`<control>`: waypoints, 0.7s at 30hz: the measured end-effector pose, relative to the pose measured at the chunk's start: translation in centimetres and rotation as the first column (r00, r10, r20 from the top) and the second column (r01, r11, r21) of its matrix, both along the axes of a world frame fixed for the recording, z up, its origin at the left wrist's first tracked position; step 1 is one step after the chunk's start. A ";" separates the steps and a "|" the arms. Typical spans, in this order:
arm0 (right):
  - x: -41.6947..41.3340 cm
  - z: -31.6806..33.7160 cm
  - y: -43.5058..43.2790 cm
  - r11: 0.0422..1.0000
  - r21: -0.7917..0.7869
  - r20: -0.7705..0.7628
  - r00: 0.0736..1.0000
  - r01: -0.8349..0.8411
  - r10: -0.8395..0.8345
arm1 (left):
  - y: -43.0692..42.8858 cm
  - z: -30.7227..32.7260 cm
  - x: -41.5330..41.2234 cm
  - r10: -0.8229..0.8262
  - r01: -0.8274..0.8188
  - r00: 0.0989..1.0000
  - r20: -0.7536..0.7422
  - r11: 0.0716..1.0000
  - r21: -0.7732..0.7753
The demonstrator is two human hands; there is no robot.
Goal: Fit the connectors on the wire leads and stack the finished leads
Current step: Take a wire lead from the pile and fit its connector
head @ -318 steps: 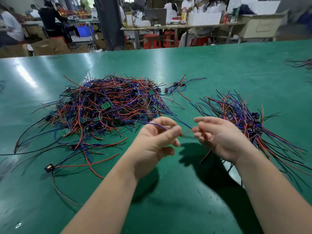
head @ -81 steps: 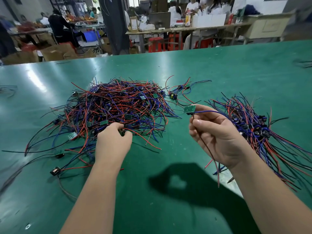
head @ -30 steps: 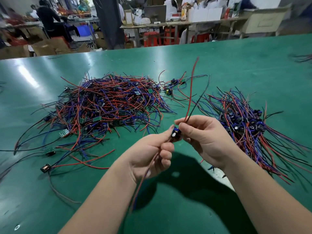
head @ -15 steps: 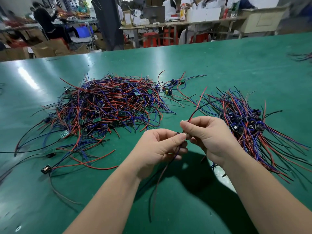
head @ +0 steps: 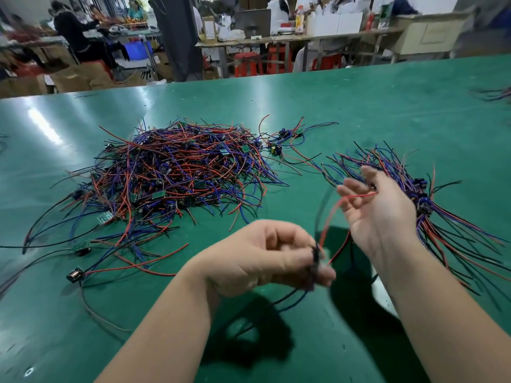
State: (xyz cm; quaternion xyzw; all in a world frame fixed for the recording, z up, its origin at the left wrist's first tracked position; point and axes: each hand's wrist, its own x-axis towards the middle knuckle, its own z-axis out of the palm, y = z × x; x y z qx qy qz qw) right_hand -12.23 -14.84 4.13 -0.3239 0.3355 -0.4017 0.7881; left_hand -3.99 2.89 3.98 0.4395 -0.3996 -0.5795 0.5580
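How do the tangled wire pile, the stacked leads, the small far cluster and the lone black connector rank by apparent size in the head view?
1. tangled wire pile
2. stacked leads, partly behind right hand
3. small far cluster
4. lone black connector

A glossy green worktable point(head: 387, 100) catches pale glare up and left of the grip. Far beyond the grip stand a dark square pillar point(head: 177, 37) and red plastic stools point(head: 249, 63) beneath a cluttered wooden bench point(head: 290, 39). Brown cardboard cartons point(head: 77, 77) sit far left.
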 end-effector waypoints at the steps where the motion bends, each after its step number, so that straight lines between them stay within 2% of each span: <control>1: 0.1 0.0 0.3 0.996 0.059 -0.022 0.997 -0.070 0.071 | -0.1 0.2 0.2 0.035 -0.040 0.996 -0.086 0.998 -0.057; 3: 0.4 -0.1 1.1 0.962 0.141 -0.051 0.968 -0.235 0.244 | -0.1 0.5 0.9 0.114 -0.145 0.964 -0.240 0.983 -0.116; 5: 0.5 -0.3 2.0 0.901 0.118 -0.102 0.898 -0.417 0.429 | -0.1 0.9 1.5 0.182 -0.244 0.919 -0.351 0.959 -0.141; 8: 0.3 -0.7 3.6 0.725 -0.104 -0.200 0.729 -0.680 0.655 | -0.5 1.2 1.5 0.364 -0.445 0.825 -0.433 0.890 -0.099; 10: 0.2 -0.7 4.7 0.629 -0.213 -0.178 0.663 -0.747 0.727 | -0.9 0.9 1.2 0.538 -0.587 0.746 -0.392 0.810 -0.006; 11: 0.1 -0.6 5.0 0.629 -0.252 -0.134 0.670 -0.735 0.730 | -1.2 0.7 1.0 0.594 -0.629 0.726 -0.346 0.777 0.012; 13: 0.3 -0.5 5.1 0.695 -0.283 -0.015 0.728 -0.661 0.685 | -1.6 0.2 0.4 0.651 -0.665 0.727 -0.217 0.747 0.010; 16: 0.3 0.0 4.6 0.784 -0.259 0.074 0.798 -0.564 0.598 | -2.0 -0.6 -0.5 0.634 -0.636 0.772 -0.051 0.769 -0.063; 19: 0.2 0.4 3.9 0.838 -0.207 0.137 0.833 -0.505 0.536 | -2.0 -1.1 -0.8 0.538 -0.535 0.842 -0.037 0.825 -0.184; 21: -0.1 0.7 3.1 0.834 -0.196 0.151 0.825 -0.515 0.545 | -2.0 -1.2 -0.7 0.486 -0.479 0.874 -0.016 0.855 -0.196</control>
